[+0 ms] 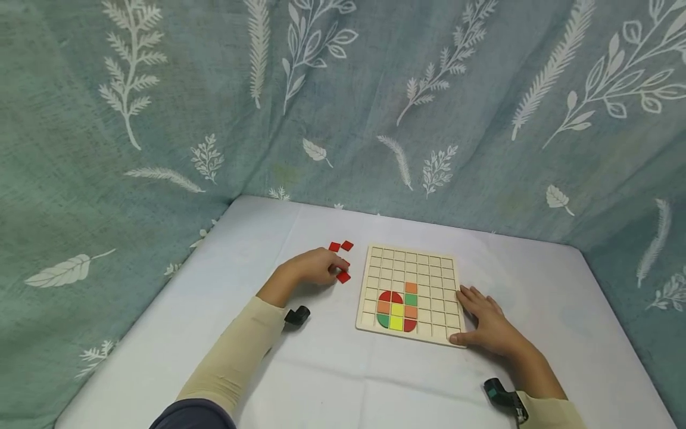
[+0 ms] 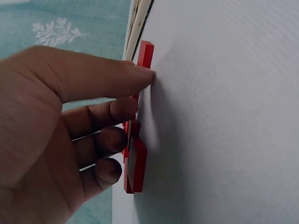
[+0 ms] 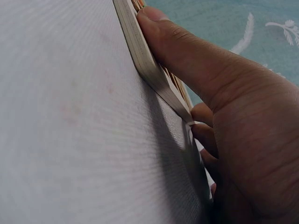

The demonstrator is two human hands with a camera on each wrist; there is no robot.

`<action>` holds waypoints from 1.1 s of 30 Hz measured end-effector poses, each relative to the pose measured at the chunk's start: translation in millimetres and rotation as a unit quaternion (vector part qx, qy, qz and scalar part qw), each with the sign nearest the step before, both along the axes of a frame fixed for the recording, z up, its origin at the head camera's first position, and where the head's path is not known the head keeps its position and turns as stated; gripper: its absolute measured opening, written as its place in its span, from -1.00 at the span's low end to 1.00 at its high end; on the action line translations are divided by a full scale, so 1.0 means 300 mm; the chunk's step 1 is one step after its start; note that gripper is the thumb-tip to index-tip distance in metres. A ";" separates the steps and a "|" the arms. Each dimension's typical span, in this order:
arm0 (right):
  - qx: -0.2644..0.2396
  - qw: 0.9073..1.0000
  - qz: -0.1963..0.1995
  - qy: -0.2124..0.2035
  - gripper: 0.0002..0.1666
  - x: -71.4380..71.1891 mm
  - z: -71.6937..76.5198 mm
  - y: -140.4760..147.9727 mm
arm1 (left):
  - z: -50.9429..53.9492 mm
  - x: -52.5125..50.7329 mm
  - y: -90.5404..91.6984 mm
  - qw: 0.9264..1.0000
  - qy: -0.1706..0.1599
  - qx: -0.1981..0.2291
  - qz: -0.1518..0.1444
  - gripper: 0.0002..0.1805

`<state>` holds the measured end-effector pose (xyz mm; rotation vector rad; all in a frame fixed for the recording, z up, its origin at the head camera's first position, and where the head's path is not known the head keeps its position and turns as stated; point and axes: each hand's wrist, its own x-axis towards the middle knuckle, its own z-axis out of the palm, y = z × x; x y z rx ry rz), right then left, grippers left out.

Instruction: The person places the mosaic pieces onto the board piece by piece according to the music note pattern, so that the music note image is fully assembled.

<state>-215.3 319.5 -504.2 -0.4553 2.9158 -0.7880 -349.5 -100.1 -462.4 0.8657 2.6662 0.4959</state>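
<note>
A pale wooden grid board (image 1: 390,266) lies on the table with several coloured tiles set in its lower left squares: red quarter-rounds (image 1: 396,296), orange squares, a yellow pair (image 1: 396,316) and green pieces. Left of the board, my left hand (image 1: 316,266) reaches over several loose red tiles (image 1: 343,277). In the left wrist view its thumb and index tip are apart beside a red tile (image 2: 145,53), the other fingers loosely bent. Across the board's near right corner spreads my right hand (image 1: 490,323), its thumb on the top and fingers along the right edge.
White cloth covers the table (image 1: 321,381). A green leaf-patterned curtain (image 1: 343,119) hangs behind it and at both sides. Two more red tiles (image 1: 347,245) lie just beyond the left hand. Black wrist cameras (image 1: 297,316) sit by each cuff.
</note>
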 end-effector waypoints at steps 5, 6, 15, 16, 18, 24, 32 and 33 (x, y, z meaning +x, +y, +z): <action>-0.004 1.000 0.001 0.008 0.41 0.015 -0.001 0.001 | 0.006 0.006 0.009 1.000 -0.019 0.000 0.006 -0.57; -0.005 1.000 0.001 0.010 0.40 0.014 0.002 0.002 | 0.007 0.005 0.010 1.000 -0.019 0.001 0.007 -0.57; 0.024 1.000 -0.003 0.012 0.43 -0.034 0.021 0.006 | 0.007 -0.008 0.005 1.000 0.026 0.004 0.002 -0.83; 0.024 1.000 -0.002 0.011 0.44 -0.042 0.023 0.003 | 0.010 -0.007 0.001 1.000 0.028 0.005 0.005 -0.86; 0.021 1.000 0.001 0.009 0.45 -0.054 0.026 -0.007 | 0.012 -0.007 -0.007 0.999 0.036 0.000 0.010 -0.90; 0.020 1.000 0.000 0.002 0.45 -0.053 0.027 -0.012 | 0.013 -0.016 0.007 0.999 0.045 -0.024 0.004 -0.90; 0.016 1.000 0.000 0.005 0.43 -0.011 0.008 0.004 | 0.052 -0.031 0.109 0.996 0.065 0.014 -0.054 -0.88; 0.016 1.000 0.001 0.002 0.43 -0.006 0.005 0.005 | 0.060 -0.031 0.127 0.996 0.067 0.019 -0.062 -0.86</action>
